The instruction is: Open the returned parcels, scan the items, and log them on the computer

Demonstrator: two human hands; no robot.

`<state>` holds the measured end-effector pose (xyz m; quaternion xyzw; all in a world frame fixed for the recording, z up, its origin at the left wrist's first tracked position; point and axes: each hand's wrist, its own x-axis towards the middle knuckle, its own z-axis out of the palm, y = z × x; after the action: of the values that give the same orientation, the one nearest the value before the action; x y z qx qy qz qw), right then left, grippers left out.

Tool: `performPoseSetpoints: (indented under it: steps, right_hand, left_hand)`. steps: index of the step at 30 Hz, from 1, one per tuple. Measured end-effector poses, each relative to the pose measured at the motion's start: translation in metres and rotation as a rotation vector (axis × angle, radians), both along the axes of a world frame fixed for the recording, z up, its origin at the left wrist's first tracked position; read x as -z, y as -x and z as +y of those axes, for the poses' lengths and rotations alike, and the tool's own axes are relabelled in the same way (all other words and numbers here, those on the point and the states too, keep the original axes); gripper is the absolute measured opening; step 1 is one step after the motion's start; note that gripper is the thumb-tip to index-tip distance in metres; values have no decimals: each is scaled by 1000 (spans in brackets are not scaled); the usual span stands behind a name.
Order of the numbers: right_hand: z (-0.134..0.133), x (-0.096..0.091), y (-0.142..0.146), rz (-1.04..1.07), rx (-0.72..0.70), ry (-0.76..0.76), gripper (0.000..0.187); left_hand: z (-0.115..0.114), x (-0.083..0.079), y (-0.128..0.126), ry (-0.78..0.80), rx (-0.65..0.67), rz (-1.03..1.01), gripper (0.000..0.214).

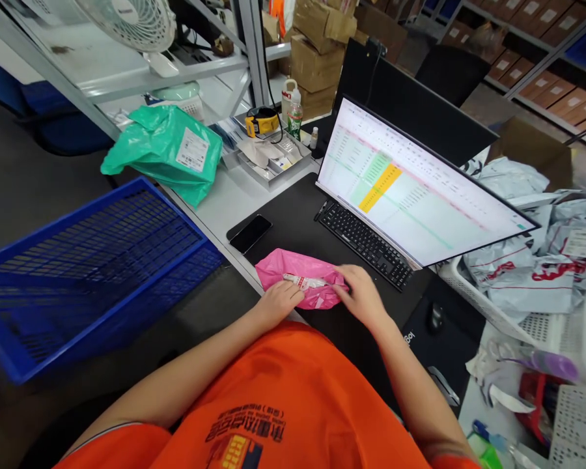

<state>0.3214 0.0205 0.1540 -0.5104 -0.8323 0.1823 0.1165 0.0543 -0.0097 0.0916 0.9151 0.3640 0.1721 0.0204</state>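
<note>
A pink plastic mailing bag [297,262] lies on the black desk mat, its mouth spread apart. Inside it shows a whitish packet with red print [305,281], partly covered by the pink film. My left hand [279,302] is closed on the near edge of the bag, fingertips by the packet. At the bag's right end, my right hand [361,294] pinches the film between thumb and fingers. A black phone [251,233] rests just beyond the bag, to the left.
A monitor [415,189] and keyboard [366,241] stand beyond my hands. To the left are a blue crate [149,189] and a green parcel [168,153]. A mouse [435,317] and a white basket of grey parcels [498,312] are at the right.
</note>
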Motion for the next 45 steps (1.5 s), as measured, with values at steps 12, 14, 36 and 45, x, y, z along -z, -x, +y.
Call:
performPoseSetpoints:
  steps: [12,14,36,45]
  right_hand:
    - [72,-8,61,-390,-129,49,42]
    - [60,-13,66,-228,-213,14,44]
    - [154,21,89,-521,-13,284,26]
    - [53,-9,70,-225,-78,16,39]
  left_hand:
    - [-19,1,32,77,-107,70,19]
    - [-22,1,32,22,-66,26,23]
    - [-16,9,65,133,86,-24,36]
    - [7,-11,49,112,-425,-156,22]
